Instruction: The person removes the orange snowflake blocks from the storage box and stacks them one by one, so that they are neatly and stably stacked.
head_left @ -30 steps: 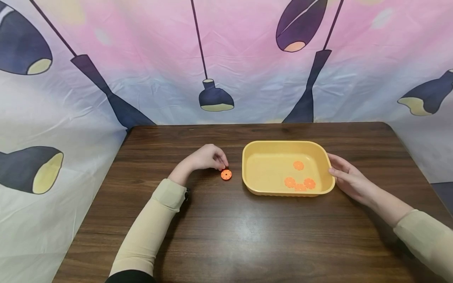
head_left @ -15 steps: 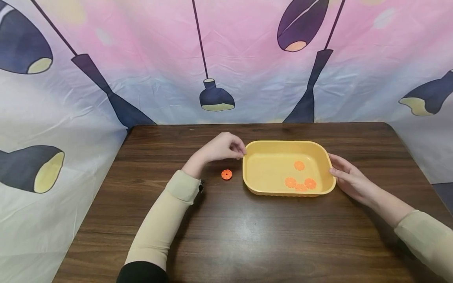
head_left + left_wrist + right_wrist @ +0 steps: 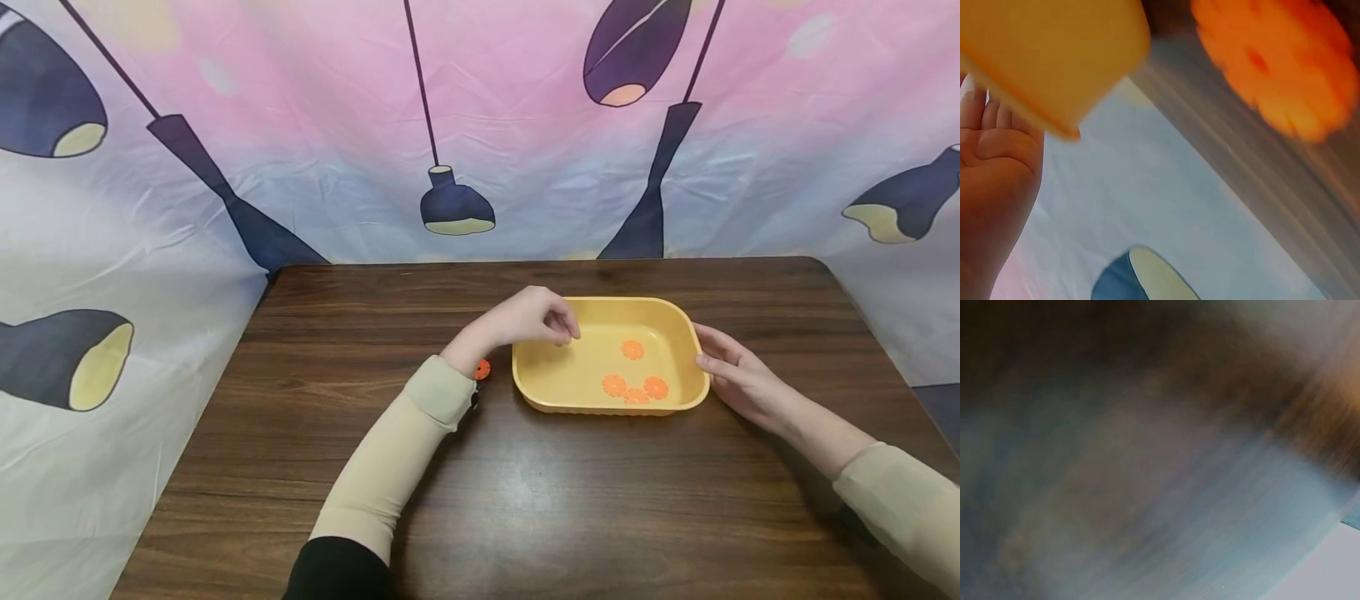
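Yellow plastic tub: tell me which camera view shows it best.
The head view: the yellow plastic tub shows nearly whole there, inside and rim, the left hand hiding mainly its far left corner. The left wrist view catches only a blurred, cropped part; the right wrist view is too blurred to make it out.

left beige sleeve (image 3: 393, 462) | black upper sleeve (image 3: 337, 572) | dark wrist piece (image 3: 475, 397) | right beige sleeve (image 3: 900, 496)

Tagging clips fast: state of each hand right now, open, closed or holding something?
Left hand: curled, above the tub; whether it holds anything cannot be told.
Right hand: holding the tub by its right end.
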`<state>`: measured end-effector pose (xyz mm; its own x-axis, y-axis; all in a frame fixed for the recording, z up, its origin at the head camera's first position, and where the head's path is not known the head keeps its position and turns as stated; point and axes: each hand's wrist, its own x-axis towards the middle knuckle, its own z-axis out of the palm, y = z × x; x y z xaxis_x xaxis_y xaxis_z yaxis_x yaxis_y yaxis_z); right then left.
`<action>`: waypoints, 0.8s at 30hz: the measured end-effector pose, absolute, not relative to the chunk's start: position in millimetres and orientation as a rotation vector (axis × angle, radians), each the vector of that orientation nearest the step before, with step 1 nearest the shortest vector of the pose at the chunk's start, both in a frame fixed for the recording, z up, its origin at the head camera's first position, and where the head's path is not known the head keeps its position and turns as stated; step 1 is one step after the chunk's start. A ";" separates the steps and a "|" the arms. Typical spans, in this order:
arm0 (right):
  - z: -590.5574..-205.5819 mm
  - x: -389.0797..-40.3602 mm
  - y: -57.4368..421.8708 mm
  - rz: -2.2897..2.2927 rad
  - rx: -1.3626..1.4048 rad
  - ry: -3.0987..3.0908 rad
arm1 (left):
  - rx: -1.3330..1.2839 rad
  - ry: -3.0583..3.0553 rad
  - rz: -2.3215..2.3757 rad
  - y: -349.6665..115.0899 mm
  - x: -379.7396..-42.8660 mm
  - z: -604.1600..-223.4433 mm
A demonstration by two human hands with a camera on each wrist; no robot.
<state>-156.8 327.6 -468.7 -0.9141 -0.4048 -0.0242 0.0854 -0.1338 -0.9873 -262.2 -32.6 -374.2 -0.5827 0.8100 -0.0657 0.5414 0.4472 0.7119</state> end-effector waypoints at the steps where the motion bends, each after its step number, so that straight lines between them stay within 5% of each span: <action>1: -468.8 -156.8 327.6 -2.117 -0.356 1.814 | 1.154 2.300 0.915 -28.6 -261.8 -375.7; 24: -469.8 -157.7 328.6 -2.119 -0.364 1.811 | 1.276 2.223 0.722 28.5 -249.5 -408.8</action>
